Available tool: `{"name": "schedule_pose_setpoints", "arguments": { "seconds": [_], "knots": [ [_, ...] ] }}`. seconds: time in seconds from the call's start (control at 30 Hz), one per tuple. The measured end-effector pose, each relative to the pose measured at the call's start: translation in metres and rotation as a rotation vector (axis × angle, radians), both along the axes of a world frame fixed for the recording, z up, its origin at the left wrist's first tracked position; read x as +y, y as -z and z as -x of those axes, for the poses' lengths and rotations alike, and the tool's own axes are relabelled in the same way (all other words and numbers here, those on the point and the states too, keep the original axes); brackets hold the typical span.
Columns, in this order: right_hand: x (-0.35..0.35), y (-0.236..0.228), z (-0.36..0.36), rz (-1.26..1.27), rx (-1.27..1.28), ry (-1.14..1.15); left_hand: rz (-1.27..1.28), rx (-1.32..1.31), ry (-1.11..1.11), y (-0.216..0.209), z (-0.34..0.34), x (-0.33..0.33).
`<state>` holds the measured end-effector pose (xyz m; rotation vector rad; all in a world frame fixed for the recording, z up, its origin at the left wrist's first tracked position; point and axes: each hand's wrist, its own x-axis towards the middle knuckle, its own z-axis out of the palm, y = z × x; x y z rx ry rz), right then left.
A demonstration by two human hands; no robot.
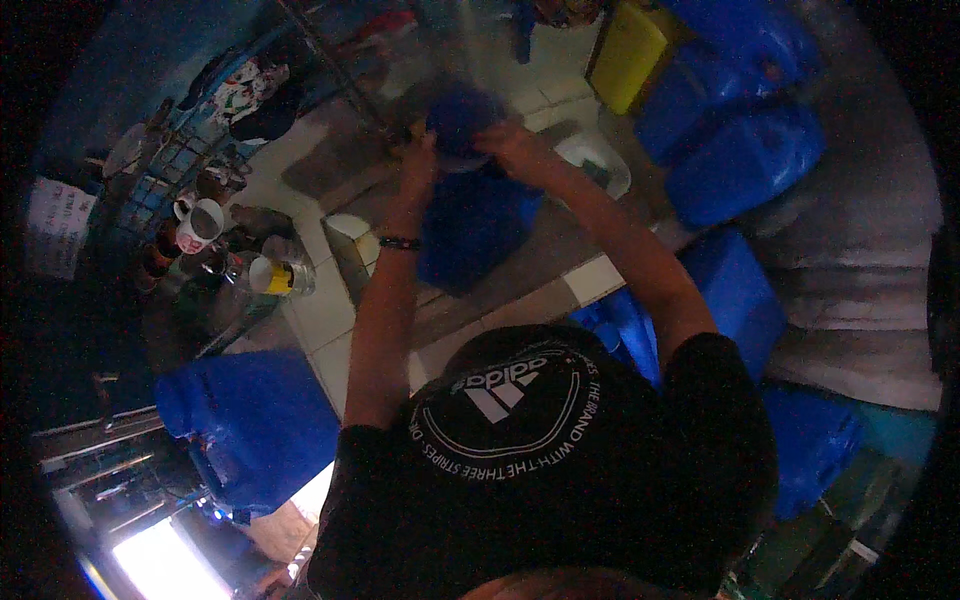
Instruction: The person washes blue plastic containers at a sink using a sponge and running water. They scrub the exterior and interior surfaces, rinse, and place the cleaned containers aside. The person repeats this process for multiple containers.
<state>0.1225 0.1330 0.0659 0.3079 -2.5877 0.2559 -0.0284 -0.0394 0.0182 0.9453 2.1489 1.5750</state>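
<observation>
My L hand (420,152) is at the near-left edge of a round blue piece (462,120) and my R hand (510,150) is at its right edge; both arms reach fwd, away from my black shirt (560,480), w/ a dark bracelet (400,243) on my L wrist; the fingers of both hands look bent in twd the edge, but it's too dim and blurry there, so I can't tell if they're clamped on it or just resting; the round piece sits btwn my hands, by the far end of a big blue container (475,230); can't tell if the two touch.

Step in hand, I'd judge: handling the round piece w/ both hands at once; next move prob. calls for an even grip either side and keeping it level, esp. w/ things close by; the white basin-like thing (620,170) is just R of my R hand, so my knuckles could knock it.

Other stuff: a yellow thing (628,60) beyond, up to the R; more blue containers to the R, incl. one lying near (745,165); another blue drum (255,425) low on the L; a white mug (203,222) and a clear jar w/ yellow label (285,277) on the L, well apart from my hands.
</observation>
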Motion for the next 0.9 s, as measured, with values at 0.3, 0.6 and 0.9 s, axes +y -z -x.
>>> {"name": "schedule_pose_setpoints", "arguments": {
  "seconds": [0.3, 0.6, 0.9],
  "knots": [
    [0.002, 0.001, 0.060, 0.067, -0.300, 0.291, 0.069, 0.070, -0.191, 0.033, -0.027, 0.044],
    [0.021, 0.040, 0.054, -0.123, 0.030, 0.492, -0.117, -0.002, -0.262, -0.028, -0.042, 0.001],
    [0.042, -0.058, 0.032, 0.582, -0.440, 0.236, 0.303, 0.449, -0.226, 0.007, -0.025, 0.028]
  ]
}}
